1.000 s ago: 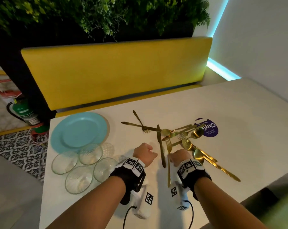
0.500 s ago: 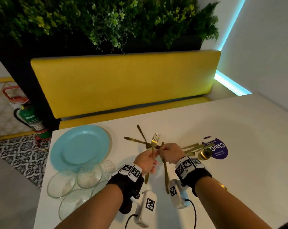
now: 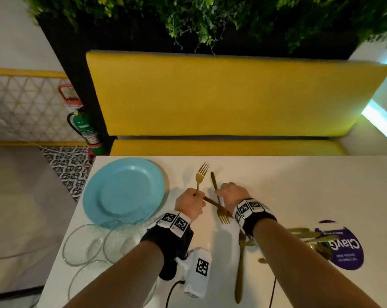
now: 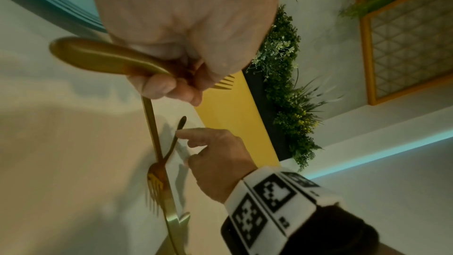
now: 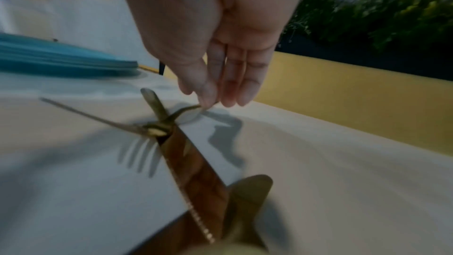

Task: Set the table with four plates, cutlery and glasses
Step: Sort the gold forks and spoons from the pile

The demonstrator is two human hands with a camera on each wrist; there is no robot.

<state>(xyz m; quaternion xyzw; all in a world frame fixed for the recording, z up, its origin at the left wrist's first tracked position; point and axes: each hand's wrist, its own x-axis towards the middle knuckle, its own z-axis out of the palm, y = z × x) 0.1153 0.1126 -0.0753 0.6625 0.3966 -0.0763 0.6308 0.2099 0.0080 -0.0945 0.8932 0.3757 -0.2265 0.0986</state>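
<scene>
My left hand (image 3: 190, 203) grips a gold fork (image 3: 199, 177) by the handle, tines pointing away, just right of the blue plate stack (image 3: 123, 192). The left wrist view shows its fingers curled round that fork (image 4: 108, 59). My right hand (image 3: 231, 194) pinches the handle of a second gold fork (image 3: 215, 185), its fingertips (image 5: 208, 96) shown on that fork (image 5: 186, 112) in the right wrist view. This fork lies crossed over a gold knife (image 3: 212, 202), tines (image 3: 223, 218) toward me. Clear glasses (image 3: 88, 243) stand near the plates.
More gold cutlery (image 3: 303, 234) lies heaped by a purple sticker (image 3: 343, 250) at the right. Another gold knife (image 3: 240, 274) lies near the front edge. A yellow bench (image 3: 232, 96) runs behind the white table (image 3: 299, 185); floor drops off at the left.
My left hand lifted a fork from the table and moved it toward the far edge. My right hand left that fork and reached the crossed fork further back.
</scene>
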